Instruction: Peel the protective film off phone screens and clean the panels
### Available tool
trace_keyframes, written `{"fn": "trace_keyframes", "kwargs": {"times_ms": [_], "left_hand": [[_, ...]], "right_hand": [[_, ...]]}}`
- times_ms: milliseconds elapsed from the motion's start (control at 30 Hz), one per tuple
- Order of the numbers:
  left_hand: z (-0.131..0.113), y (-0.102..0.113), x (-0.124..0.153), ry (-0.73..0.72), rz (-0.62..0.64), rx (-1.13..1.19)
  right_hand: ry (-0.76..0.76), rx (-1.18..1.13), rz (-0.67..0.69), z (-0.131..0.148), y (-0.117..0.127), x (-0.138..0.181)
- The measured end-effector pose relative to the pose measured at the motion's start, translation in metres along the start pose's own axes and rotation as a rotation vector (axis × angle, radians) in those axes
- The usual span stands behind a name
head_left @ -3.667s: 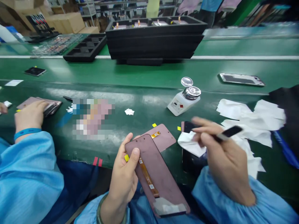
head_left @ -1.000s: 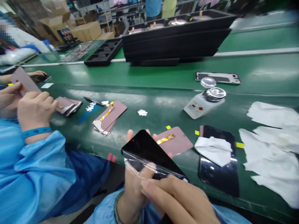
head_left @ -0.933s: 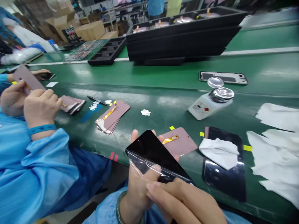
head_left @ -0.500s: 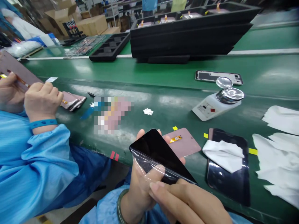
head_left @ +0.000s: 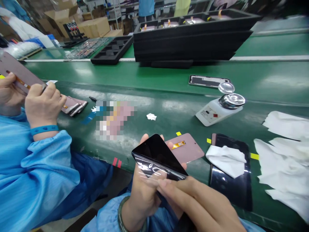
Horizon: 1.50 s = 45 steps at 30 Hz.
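My left hand grips a black phone screen panel, glass side up, just in front of the green bench edge. A clear protective film is lifted off the panel's near half. My right hand pinches that film with its fingertips close to my left thumb. A pinkish screen panel with an orange flex cable lies face down on the bench right behind my hands. To its right, a white wipe rests on a black glossy panel.
A co-worker in a blue gown sits at my left, hands working on another panel. A white solvent dispenser stands mid-bench, white wipes lie at right, a phone frame rides the belt, and black trays stand behind.
The panel was back side up with a tool in my right hand; it now faces glass up. Over the last second my right hand has pulled the clear film further toward me.
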<state>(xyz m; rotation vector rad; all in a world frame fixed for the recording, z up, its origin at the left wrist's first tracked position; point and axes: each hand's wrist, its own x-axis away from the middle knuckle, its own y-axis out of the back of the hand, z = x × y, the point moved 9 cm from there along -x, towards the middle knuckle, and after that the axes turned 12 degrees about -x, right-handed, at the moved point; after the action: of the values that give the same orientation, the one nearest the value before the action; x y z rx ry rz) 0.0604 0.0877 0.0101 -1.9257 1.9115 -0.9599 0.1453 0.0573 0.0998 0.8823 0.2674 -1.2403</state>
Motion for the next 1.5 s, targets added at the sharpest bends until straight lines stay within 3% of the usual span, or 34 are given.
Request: {"fn": "trace_keyframes", "kwargs": {"times_ms": [167,233,333,433,567,667,767,900,1100,1167,1300,1400,1500], "left_hand": [[0.007,-0.001,0.005,-0.018,0.128,0.103],[0.009,0.001,0.005,0.015,0.096,0.107],[0.012,0.011,0.000,0.088,-0.052,-0.012],[0.009,0.016,-0.006,0.111,-0.139,-0.083],[0.008,0.015,-0.012,0.166,-0.123,-0.028],[0.012,0.016,-0.017,0.239,-0.128,0.054],[0.013,0.016,-0.021,0.269,-0.108,0.085],[0.015,0.009,-0.025,0.270,-0.034,0.095],[0.019,0.002,-0.027,0.281,-0.032,0.081],[0.017,0.001,-0.028,0.261,-0.030,0.039],[0.008,-0.005,-0.027,0.172,0.044,0.022],[-0.002,-0.024,-0.020,0.084,0.242,0.017],[0.001,-0.049,-0.008,0.106,0.512,0.018]], "right_hand": [[0.001,0.033,0.089,-0.010,0.004,-0.004],[0.016,0.068,0.106,-0.008,0.005,-0.006],[0.032,0.058,0.042,-0.010,0.020,-0.006],[-0.132,-0.003,-0.183,-0.042,0.063,0.008],[-0.519,-0.087,-0.705,-0.108,0.137,0.062],[-0.653,-0.190,-0.849,-0.134,0.156,0.088],[-0.767,-0.278,-0.754,-0.141,0.152,0.092],[-0.898,-0.355,-0.497,-0.142,0.129,0.089],[-0.883,-0.197,-0.206,-0.140,0.111,0.087],[-0.777,-0.085,-0.142,-0.124,0.111,0.074],[-0.405,0.094,0.094,-0.059,0.099,0.032],[-0.249,0.141,0.228,-0.030,0.091,0.015],[-0.083,0.124,0.267,-0.019,0.091,0.006]]}}
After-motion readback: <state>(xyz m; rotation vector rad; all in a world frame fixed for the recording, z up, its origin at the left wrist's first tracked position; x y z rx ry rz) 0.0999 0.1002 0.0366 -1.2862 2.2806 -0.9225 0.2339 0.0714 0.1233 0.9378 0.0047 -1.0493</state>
